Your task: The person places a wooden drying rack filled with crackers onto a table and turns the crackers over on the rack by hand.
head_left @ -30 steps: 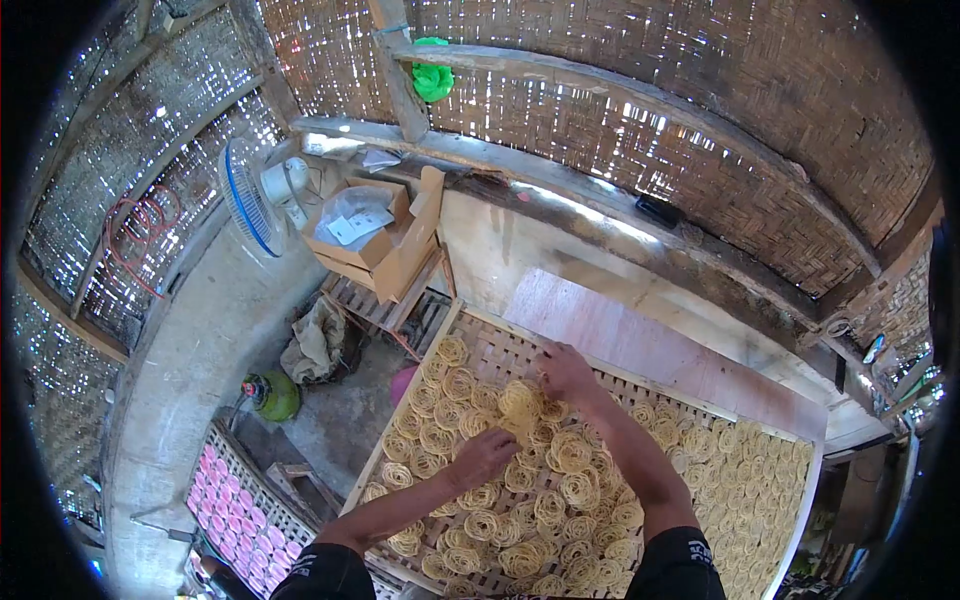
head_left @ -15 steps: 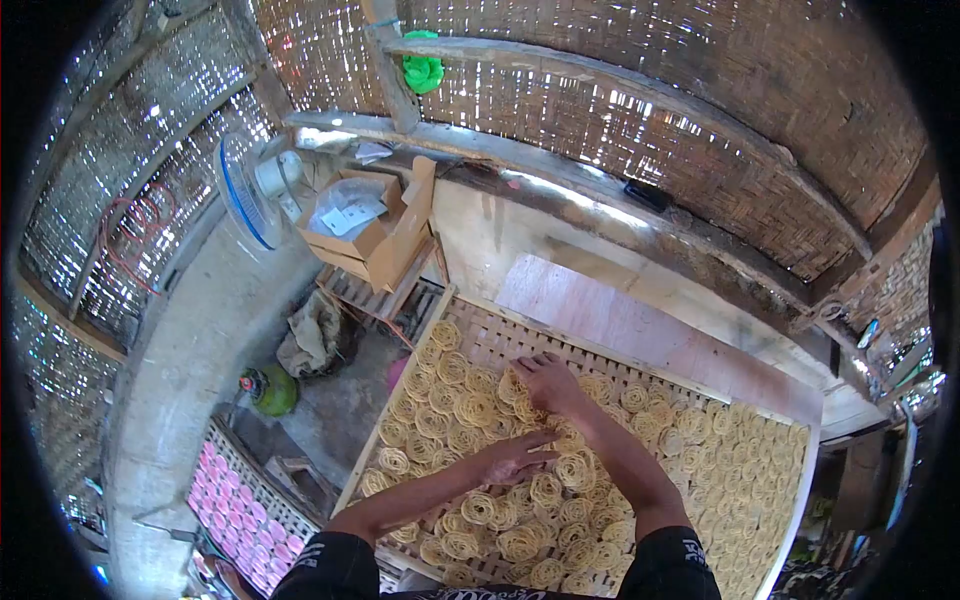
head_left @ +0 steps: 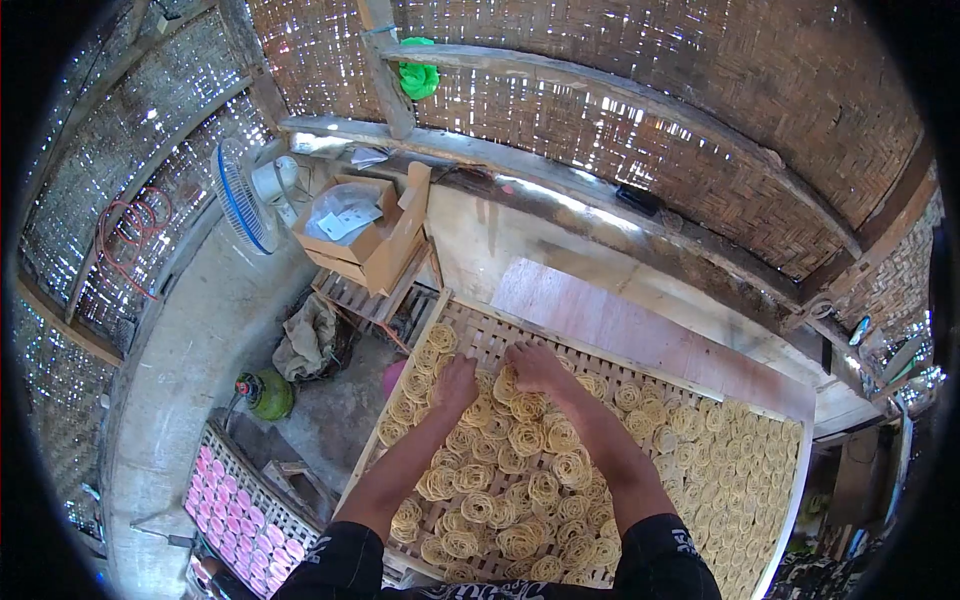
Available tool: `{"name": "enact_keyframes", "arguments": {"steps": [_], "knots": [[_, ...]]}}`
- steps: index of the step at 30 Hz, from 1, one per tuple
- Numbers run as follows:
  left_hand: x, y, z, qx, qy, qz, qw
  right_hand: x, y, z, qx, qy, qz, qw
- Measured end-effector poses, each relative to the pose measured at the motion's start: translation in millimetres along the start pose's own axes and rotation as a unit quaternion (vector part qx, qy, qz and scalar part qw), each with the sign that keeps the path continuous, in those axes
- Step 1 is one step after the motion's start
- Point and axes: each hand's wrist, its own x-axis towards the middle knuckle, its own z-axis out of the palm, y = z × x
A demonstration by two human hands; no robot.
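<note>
Many pale yellow noodle nests (head_left: 528,437) lie close together on a large woven bamboo tray (head_left: 485,332) with a wooden frame. Near the tray's far left part, my left hand (head_left: 456,385) is down among the nests, its fingers curled over one; the fingertips are mostly hidden. A short way to the right, my right hand (head_left: 537,366) bends its fingers around a noodle nest (head_left: 506,381) beside the bare weave. Both forearms reach forward over the nearer nests.
A second tray with pink rounds (head_left: 235,515) stands at lower left. Beyond the tray's left edge are a green gas cylinder (head_left: 266,394), a crumpled sack (head_left: 307,335) and a cardboard box (head_left: 375,245) on a wooden stand. A fan (head_left: 243,195) stands by the wall.
My left hand has moved forward and left, from the middle nests to the far left ones, and its fingers have curled. My right hand has shifted slightly forward. The view has tilted a little.
</note>
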Motion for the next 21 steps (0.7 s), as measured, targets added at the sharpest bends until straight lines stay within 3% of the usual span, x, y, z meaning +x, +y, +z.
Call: {"name": "enact_keyframes", "arguments": {"steps": [2, 9, 11, 14, 15, 18, 21], "knots": [[8.4, -12.5, 14.1, -0.069, -0.004, -0.020, 0.997, 1.8, 9.2, 15.3, -0.011, 0.036, -0.016, 0.999], [16.4, 12.6, -37.3, -0.210, -0.080, -0.016, 0.974, 1.8, 13.4, -9.5, 0.155, -0.050, -0.006, 0.987], [16.2, 16.0, -54.0, -0.240, 0.008, -0.006, 0.971, -9.4, 20.1, -27.5, 0.262, -0.055, -0.005, 0.964], [10.1, 13.8, -46.5, -0.168, 0.167, 0.033, 0.971, -26.4, 2.5, -55.5, 0.253, 0.143, 0.042, 0.956], [14.4, 12.4, -42.2, -0.122, 0.228, 0.054, 0.964, -26.4, 2.1, -51.3, 0.201, 0.203, 0.014, 0.958], [-0.5, -0.9, -21.6, -0.055, 0.118, 0.169, 0.977, -37.5, 11.3, -20.4, 0.057, 0.287, -0.085, 0.953], [-27.3, -0.9, -10.4, -0.019, 0.065, 0.198, 0.978, -61.7, -0.9, -14.1, 0.098, 0.254, -0.051, 0.961]]}}
